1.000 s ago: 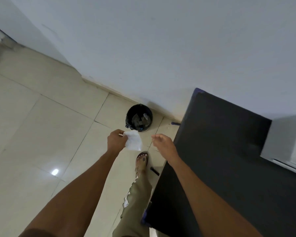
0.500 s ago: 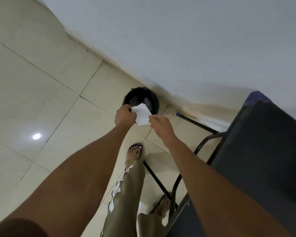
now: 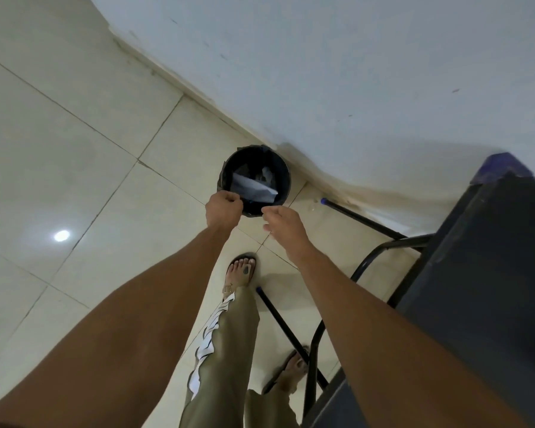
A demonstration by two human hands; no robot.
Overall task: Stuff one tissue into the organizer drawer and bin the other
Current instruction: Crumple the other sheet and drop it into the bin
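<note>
A black round bin (image 3: 286,180) stands on the floor against the wall. A white tissue (image 3: 254,188) shows inside the bin's opening, blurred, just beyond both hands and touching neither. My left hand (image 3: 224,210) hovers over the bin's near rim with its fingers curled shut and nothing visible in them. My right hand (image 3: 283,222) is beside it, a little nearer to me, fingers loosely apart and holding nothing. The organizer drawer and the other tissue are out of view.
A dark table (image 3: 482,273) with black metal legs (image 3: 362,222) fills the right side. My sandalled foot (image 3: 241,270) stands on the beige tiled floor (image 3: 74,149) just short of the bin. A pale wall (image 3: 352,72) runs behind.
My view has tilted down and come closer to the bin. The tissue that my left hand held above the bin has left the hand and is now inside the bin.
</note>
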